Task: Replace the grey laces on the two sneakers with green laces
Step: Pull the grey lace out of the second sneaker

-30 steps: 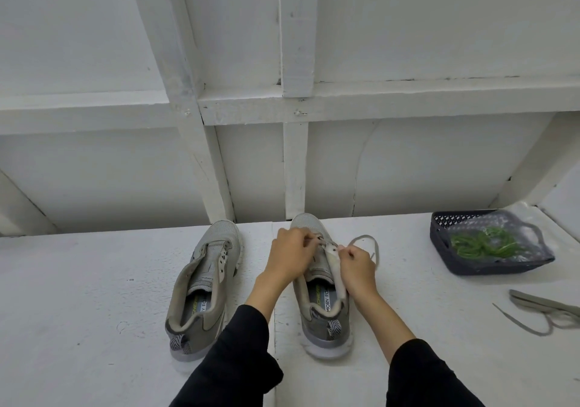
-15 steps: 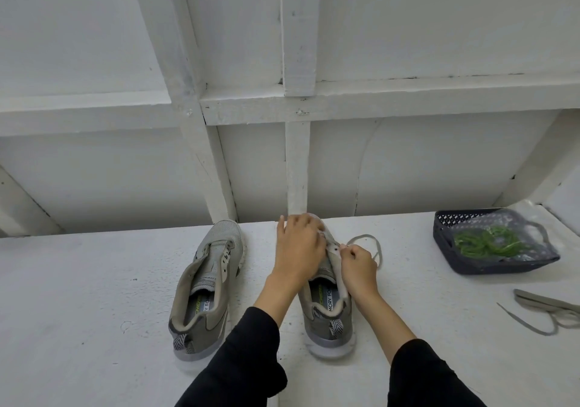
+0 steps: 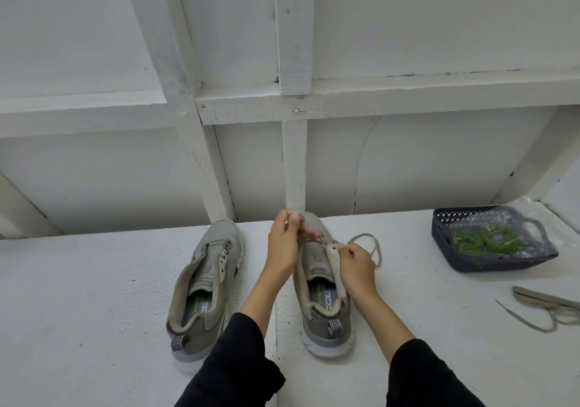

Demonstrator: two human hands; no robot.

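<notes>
Two grey sneakers stand side by side on the white surface, toes away from me. The left sneaker (image 3: 205, 284) has bare eyelets and no lace. My left hand (image 3: 284, 240) pinches the grey lace (image 3: 365, 240) at the toe end of the right sneaker (image 3: 324, 309). My right hand (image 3: 356, 264) grips that sneaker's right eyelet flap. A loop of the grey lace trails onto the surface to the right of the shoe. Green laces (image 3: 485, 242) lie coiled in a dark basket (image 3: 464, 264) at the far right.
A loose grey lace (image 3: 546, 308) lies on the surface at the right edge, in front of the basket. A white wall with wooden beams rises directly behind the sneakers. Bare white surface stretches to the left of the sneakers.
My left hand has moved from the shoe's middle toward its toe and lifted, pinching the lace. My right hand stayed on the eyelet flap. The lace loop on the right has shifted slightly.
</notes>
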